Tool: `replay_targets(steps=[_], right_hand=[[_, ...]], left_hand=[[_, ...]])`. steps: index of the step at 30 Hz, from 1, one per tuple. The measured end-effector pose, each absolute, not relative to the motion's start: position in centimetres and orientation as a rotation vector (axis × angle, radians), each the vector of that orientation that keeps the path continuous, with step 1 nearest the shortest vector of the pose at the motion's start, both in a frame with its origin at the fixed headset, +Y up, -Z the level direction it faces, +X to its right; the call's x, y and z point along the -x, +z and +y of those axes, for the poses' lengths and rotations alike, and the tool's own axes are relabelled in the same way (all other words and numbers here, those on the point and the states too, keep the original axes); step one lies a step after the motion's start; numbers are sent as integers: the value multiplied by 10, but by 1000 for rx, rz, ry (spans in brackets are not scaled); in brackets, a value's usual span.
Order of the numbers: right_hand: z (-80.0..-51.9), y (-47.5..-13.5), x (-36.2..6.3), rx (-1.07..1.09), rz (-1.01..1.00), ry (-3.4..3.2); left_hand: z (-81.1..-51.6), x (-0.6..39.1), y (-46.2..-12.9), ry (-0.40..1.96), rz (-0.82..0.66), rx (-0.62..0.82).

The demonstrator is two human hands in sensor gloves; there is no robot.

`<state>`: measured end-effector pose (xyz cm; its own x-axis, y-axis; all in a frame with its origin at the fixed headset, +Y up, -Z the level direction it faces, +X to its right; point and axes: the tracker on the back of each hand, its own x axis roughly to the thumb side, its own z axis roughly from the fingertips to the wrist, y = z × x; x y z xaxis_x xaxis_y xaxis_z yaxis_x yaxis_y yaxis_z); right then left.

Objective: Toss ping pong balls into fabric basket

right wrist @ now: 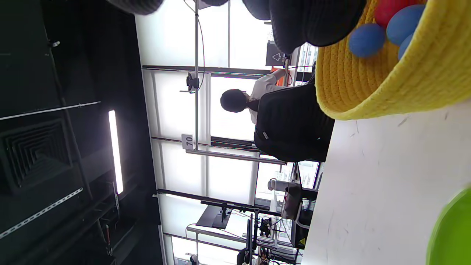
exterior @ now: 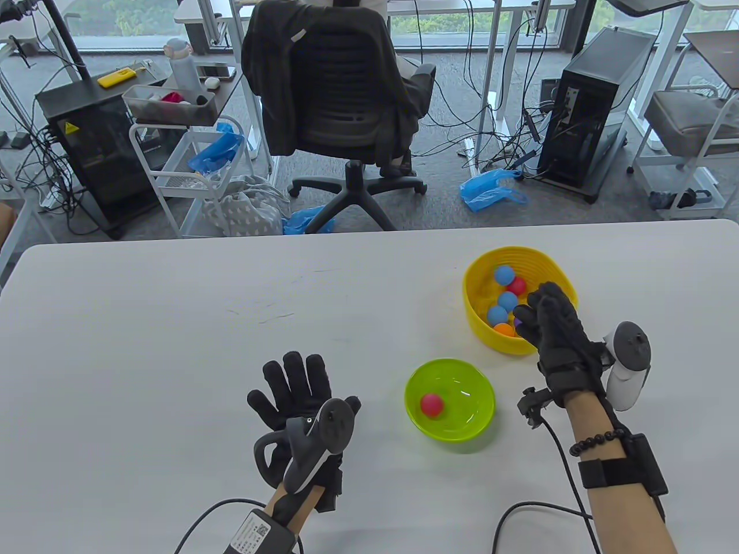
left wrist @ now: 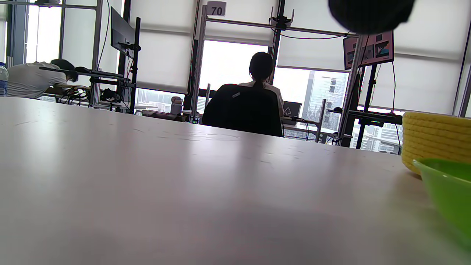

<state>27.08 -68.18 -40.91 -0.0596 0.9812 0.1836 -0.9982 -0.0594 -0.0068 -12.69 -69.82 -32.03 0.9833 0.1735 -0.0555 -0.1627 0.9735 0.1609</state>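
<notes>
Right now the right hand [exterior: 553,323] is over the near rim of the yellow fabric basket [exterior: 563,274], fingers bunched downward around a small purple ball [exterior: 518,324], of which only a sliver shows between the fingertips. It looks pinched rather than let go. In the right wrist view, turned on its side, the dark fingertips [right wrist: 316,22] hang just above the basket's woven wall [right wrist: 386,81], with blue balls and a red one peeking over the rim.

Over on the other side, the left hand [exterior: 297,392] lies flat on the white table [exterior: 173,346], fingers spread wide and holding nothing, the tracker [exterior: 314,444] sitting on its back. Its wrist view looks low across the tabletop; only one dark fingertip [left wrist: 369,14] shows at the top edge.

Inside the basket lie three blue balls [exterior: 507,300], a red ball [exterior: 516,285] and an orange ball [exterior: 504,329], clustered toward the near side. Between the two hands, nearer the right one, stands a green bowl [exterior: 479,386] with a single red ball [exterior: 432,405] in it. The bowl sits close to the basket but apart from it.

Beyond the far edge of the table there is a black office chair [exterior: 340,98] with a dark garment draped over its back, and someone is seated there facing away.
</notes>
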Motion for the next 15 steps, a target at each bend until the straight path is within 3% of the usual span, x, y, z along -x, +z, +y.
replay_targets(steps=[9, 15], right_hand=[[-672, -388, -210, -375, -270, 2109], [-682, -378, -164, -608, -166, 2484]], left_hand=[[-699, 127, -320, 184, 63, -160], [-699, 129, -320, 197, 63, -155]])
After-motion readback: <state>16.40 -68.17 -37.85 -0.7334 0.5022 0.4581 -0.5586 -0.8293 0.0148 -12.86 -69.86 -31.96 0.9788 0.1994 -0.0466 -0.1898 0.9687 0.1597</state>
